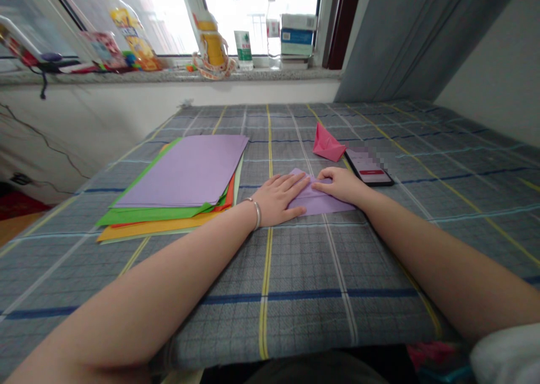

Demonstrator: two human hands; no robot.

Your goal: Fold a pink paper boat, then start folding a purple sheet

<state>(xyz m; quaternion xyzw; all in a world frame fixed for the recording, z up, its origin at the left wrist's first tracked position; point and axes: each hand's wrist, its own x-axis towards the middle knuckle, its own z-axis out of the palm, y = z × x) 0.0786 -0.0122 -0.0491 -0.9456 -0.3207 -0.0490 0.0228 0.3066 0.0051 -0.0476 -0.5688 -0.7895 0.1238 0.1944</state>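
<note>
A folded sheet of purple paper (323, 204) lies on the checked cloth in front of me. My left hand (280, 199), with a silver bangle at the wrist, rests flat on its left part with the fingers spread. At its upper right, my right hand (340, 184) has its fingers curled, with thumb and forefinger pinching the paper. The hands cover parts of the sheet, so some of its folds are hidden. Just beyond them stands a pink folded paper shape (327, 143).
A phone (369, 167) with its screen lit lies right of the pink shape. On the left is a stack of coloured paper (185, 173), purple on top. Bottles, a yellow cup (212, 44) and boxes (297, 38) line the windowsill. A grey curtain (405, 41) hangs at the back right.
</note>
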